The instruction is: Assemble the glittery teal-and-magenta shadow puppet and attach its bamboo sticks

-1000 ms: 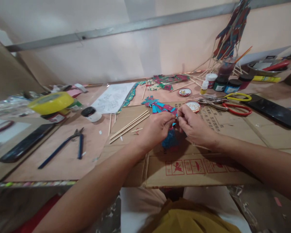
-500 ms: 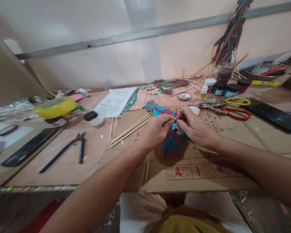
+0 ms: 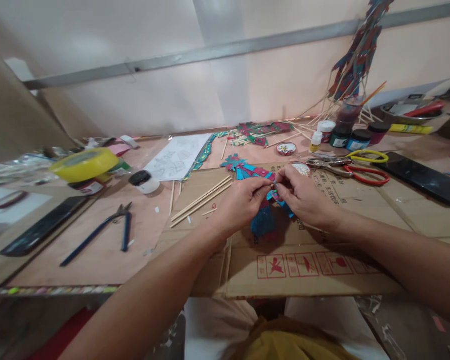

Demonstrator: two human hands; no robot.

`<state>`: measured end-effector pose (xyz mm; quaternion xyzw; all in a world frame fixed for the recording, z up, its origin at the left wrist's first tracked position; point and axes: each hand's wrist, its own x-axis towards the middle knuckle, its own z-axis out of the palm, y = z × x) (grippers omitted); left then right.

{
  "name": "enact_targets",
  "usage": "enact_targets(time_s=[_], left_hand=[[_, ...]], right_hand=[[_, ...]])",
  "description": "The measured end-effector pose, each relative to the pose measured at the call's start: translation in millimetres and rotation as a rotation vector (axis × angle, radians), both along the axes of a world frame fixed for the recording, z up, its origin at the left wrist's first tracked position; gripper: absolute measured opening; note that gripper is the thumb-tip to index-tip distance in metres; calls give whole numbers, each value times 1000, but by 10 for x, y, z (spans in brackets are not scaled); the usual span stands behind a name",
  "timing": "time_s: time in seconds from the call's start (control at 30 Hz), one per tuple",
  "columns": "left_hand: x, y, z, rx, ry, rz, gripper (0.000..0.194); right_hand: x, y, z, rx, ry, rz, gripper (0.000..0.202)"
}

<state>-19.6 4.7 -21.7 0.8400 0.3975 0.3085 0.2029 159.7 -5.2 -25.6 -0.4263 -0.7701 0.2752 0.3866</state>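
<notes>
My left hand [image 3: 242,200] and my right hand [image 3: 303,195] meet fingertip to fingertip, both closed in a pinch. What they pinch is too small to make out. Right beneath and behind the fingers is a blue-and-magenta cut-out figure [image 3: 243,170], like a shadow puppet, with a dark blue fringed part [image 3: 262,223] hanging below. My hands cover its middle, and I cannot tell how much of it rests on the cardboard [image 3: 247,280]. Several thin wooden sticks [image 3: 198,202] lie left of my left hand, beside a short broken piece [image 3: 209,212].
Blue-handled pliers [image 3: 97,235] and a black-lidded jar [image 3: 144,182] lie left. Right are red-and-yellow-handled pliers [image 3: 350,167], a black phone [image 3: 423,177], bead lids [image 3: 286,148] and paint jars [image 3: 358,140]. Behind are a drawing sheet [image 3: 178,157], more cut-outs [image 3: 257,132] and yellow tape [image 3: 84,165].
My fingertips have shifted slightly against each other, still pinched together. The short stick piece near my left wrist shows more fully now. The rest of the table looks the same.
</notes>
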Motion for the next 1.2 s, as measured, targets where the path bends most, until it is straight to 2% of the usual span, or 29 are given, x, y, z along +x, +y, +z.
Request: enact_targets(time_s=[0.43,0.87,1.2], left_hand=[[2,-10,31,2,6,-37,25],[-11,7,26,-8,18,-38,26],[-7,7,5,11,29,-44,24]], right_hand=[[-1,-3,64,7,-70,-23,8],[22,-2,34,-25,-69,-17,7],[7,-3,61,11,-87,-20,8]])
